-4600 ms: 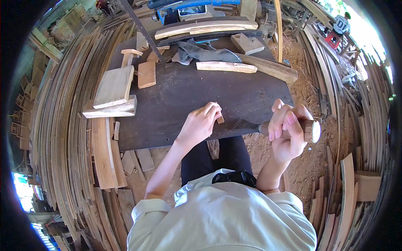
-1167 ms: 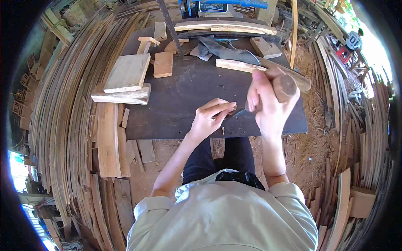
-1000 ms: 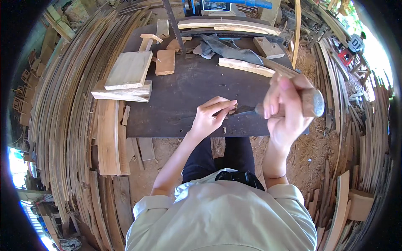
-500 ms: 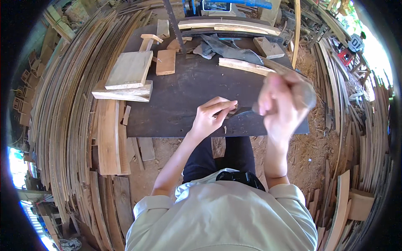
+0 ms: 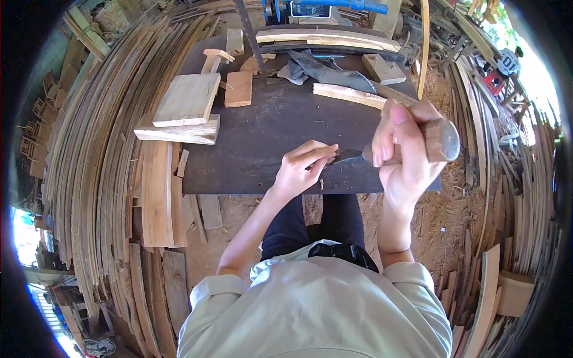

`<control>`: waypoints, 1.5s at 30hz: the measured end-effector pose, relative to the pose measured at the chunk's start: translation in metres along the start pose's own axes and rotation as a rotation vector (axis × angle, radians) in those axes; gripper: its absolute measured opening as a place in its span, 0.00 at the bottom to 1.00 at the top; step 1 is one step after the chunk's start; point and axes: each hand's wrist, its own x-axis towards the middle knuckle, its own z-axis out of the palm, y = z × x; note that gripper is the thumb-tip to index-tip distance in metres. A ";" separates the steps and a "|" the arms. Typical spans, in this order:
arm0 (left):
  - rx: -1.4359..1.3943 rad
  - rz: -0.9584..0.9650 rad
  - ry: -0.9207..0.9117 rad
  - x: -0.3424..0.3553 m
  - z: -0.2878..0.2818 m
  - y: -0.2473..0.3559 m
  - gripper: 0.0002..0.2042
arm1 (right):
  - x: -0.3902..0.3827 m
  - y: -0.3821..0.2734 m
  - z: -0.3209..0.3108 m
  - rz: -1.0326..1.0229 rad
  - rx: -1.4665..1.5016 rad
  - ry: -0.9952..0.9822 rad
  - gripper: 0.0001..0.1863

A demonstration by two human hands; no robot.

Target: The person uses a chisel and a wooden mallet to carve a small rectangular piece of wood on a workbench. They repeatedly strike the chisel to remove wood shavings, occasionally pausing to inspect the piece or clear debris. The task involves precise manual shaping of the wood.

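Note:
My right hand (image 5: 406, 146) is wrapped round the thick wooden handle (image 5: 442, 141) of a chisel, whose butt end is round and greyish. Its dark blade (image 5: 349, 156) points left, toward my other hand, low over the dark tabletop (image 5: 262, 131). My left hand (image 5: 304, 164) is closed in a pinch near the table's front edge, thumb and fingertips together beside the blade's tip. Whatever sits between those fingertips is too small and too covered to name.
Wooden boards (image 5: 188, 98) are stacked at the table's left, with a small block (image 5: 239, 89) beside them. A grey cloth (image 5: 331, 71) and a pale wood strip (image 5: 349, 94) lie farther back. Long timber strips (image 5: 101, 155) flank the left side. A person (image 5: 508, 62) is at the far right.
My right hand, blurred by motion before, now shows sharply, with the chisel's handle slightly farther right. My left hand keeps its pinch in nearly the same place.

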 end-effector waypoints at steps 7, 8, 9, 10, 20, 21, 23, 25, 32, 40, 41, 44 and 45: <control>-0.011 -0.045 0.010 -0.009 0.003 0.003 0.12 | 0.001 -0.001 0.001 0.004 -0.035 -0.006 0.08; -0.024 -0.063 0.013 -0.009 0.003 0.005 0.12 | 0.001 -0.002 0.000 0.000 0.002 0.010 0.08; -0.021 -0.056 0.015 -0.008 0.003 0.006 0.12 | 0.002 -0.003 -0.001 -0.005 0.040 0.026 0.08; -0.019 -0.053 0.016 -0.008 0.003 0.009 0.12 | 0.000 -0.003 -0.001 0.005 0.028 0.026 0.08; -0.020 -0.003 0.014 -0.008 0.008 0.003 0.12 | 0.004 0.005 0.002 0.013 -0.095 0.036 0.08; -0.014 -0.005 0.010 -0.010 0.008 0.004 0.12 | 0.002 0.005 0.003 0.022 -0.088 0.048 0.08; -0.001 0.001 0.010 -0.009 0.007 0.007 0.12 | 0.003 0.005 0.004 0.031 -0.075 0.064 0.09; 0.001 0.005 0.021 -0.006 0.005 0.007 0.12 | 0.002 0.004 0.004 -0.009 -0.044 0.055 0.09; 0.014 -0.020 0.017 -0.006 0.000 0.005 0.13 | -0.001 0.018 0.003 0.002 0.001 0.029 0.09; 0.012 -0.026 0.020 -0.007 -0.001 -0.003 0.15 | 0.003 0.009 0.003 -0.020 0.093 0.058 0.09; -0.003 -0.030 0.022 -0.009 0.000 -0.004 0.15 | 0.003 0.010 0.003 0.006 0.098 0.068 0.09; -0.036 -0.033 0.037 -0.010 0.000 -0.008 0.14 | 0.002 0.008 0.002 -0.009 0.122 0.046 0.09; -0.044 -0.031 0.046 -0.010 0.000 -0.007 0.14 | 0.001 0.006 0.003 -0.010 0.126 0.044 0.10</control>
